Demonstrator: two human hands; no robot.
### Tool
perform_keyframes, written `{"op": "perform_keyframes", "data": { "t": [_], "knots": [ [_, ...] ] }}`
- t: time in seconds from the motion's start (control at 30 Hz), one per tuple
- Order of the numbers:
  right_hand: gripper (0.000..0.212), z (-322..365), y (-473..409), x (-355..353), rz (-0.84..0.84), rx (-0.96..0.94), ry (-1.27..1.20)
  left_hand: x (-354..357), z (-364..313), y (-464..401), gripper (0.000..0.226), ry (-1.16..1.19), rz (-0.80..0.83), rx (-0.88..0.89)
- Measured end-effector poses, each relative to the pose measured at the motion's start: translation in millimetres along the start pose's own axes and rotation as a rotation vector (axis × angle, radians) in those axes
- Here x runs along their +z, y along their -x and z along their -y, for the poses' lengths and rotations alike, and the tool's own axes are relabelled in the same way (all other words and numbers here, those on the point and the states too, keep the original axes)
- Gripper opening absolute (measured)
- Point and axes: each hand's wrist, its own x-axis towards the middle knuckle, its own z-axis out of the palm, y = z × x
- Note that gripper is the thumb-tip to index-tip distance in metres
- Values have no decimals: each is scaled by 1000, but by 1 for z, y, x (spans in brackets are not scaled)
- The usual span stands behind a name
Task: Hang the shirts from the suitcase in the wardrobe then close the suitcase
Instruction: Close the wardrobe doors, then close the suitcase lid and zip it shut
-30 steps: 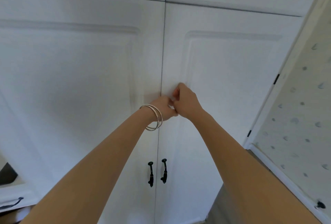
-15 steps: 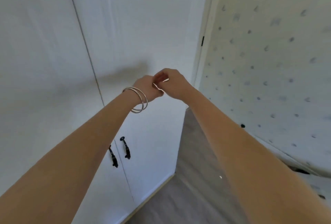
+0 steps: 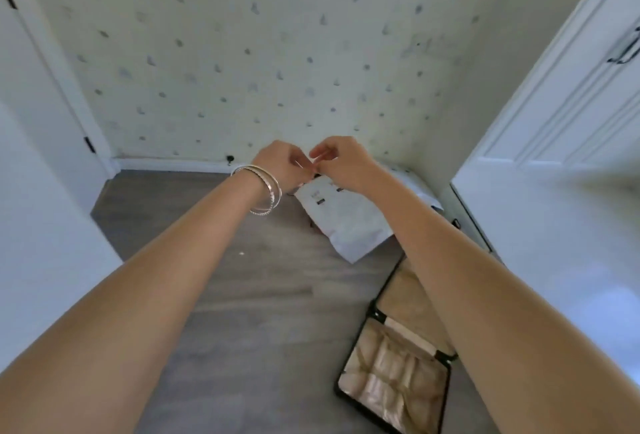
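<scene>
1. Nearest you, your two bare forearms reach forward and converge toward the middle of the view; the left wrist carries thin silver bangles (image 3: 265,191).
2. Low on the right, the suitcase (image 3: 394,378) lies open on the grey wood floor (image 3: 221,295). Its black-rimmed near half shows a tan lining with pockets and crossed straps; the far half is mostly hidden behind your right forearm.
3. The suitcase's long axis runs from the near edge of the view away toward the right-hand corner of the room, tilted slightly rightward.
4. No shirt shows in the near half; what the far half holds you cannot tell.
5. Just beyond the suitcase, a white bag or packet (image 3: 346,222) with small dark labels lies flat on the floor, its long side angled from upper left to lower right.
6. Above that packet, your left hand (image 3: 282,165) and right hand (image 3: 341,163) meet in mid-air, fingertips touching each other. Both are curled in a pinch; whether anything sits between the fingers is too small to tell.
7. To the right stands a white panelled door (image 3: 568,94) with a dark handle; to the left, a plain white panel (image 3: 38,163).
8. Farthest off, a pale wall (image 3: 249,59) dotted with small grey marks meets the floor at a white skirting board.
</scene>
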Motion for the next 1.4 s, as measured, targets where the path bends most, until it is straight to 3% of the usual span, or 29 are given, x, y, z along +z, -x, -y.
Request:
{"op": "perform_keyframes", "data": {
  "t": [0.3, 0.6, 0.97, 1.23, 1.4],
  "knots": [
    [22, -146, 65, -92, -229, 317, 7, 145, -66, -38, 14, 6, 294, 161],
    [27, -300, 102, -148, -404, 532, -39, 289, -113, -75, 20, -110, 392, 270],
    [34, -501, 78, -185, -270, 682, -41, 472, -121, -169, 33, -233, 427, 230],
    [43, -624, 44, -158, -157, 786, 68, 577, -58, -234, 43, -351, 489, 175],
    [46, -706, 12, -106, -152, 749, 174, 646, 2, -284, 47, -394, 466, 208]
  ]
}}
